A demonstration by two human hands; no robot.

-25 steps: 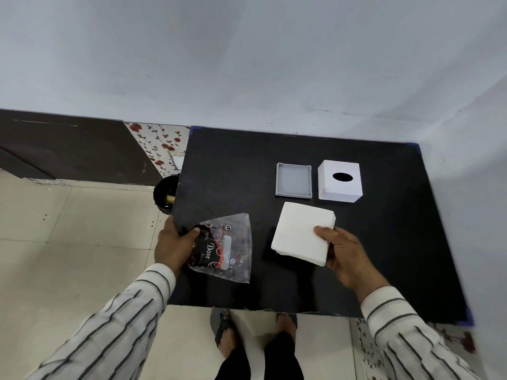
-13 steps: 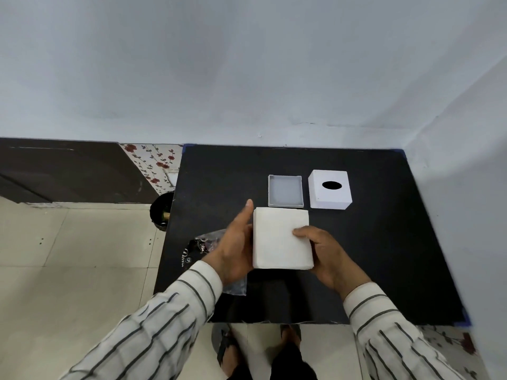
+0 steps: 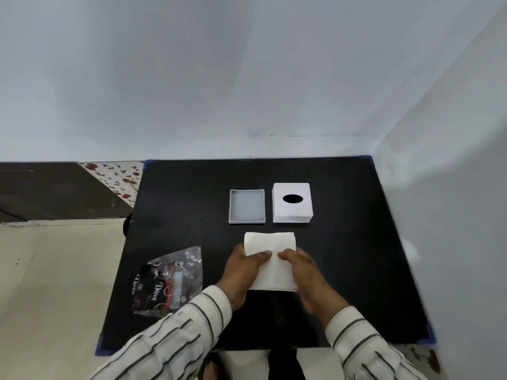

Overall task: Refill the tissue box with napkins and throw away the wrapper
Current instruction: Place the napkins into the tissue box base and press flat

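Observation:
A white stack of napkins sits in the middle of the black table, bent upward along its far edge. My left hand grips its left side and my right hand grips its right side, thumbs on top. Behind it lies the shallow grey base of the tissue box, open side up. The white tissue box cover with a dark oval slot stands to the right of the base. The clear printed wrapper lies loose on the table's left side.
A dark bin peeks out past the table's left edge on the tiled floor. Walls close in behind the table and along its right side. My feet are below the near edge.
My left hand let go of the wrapper, which now lies on the table, and joined my right hand on the napkin stack. The stack moved to the centre and is being bent.

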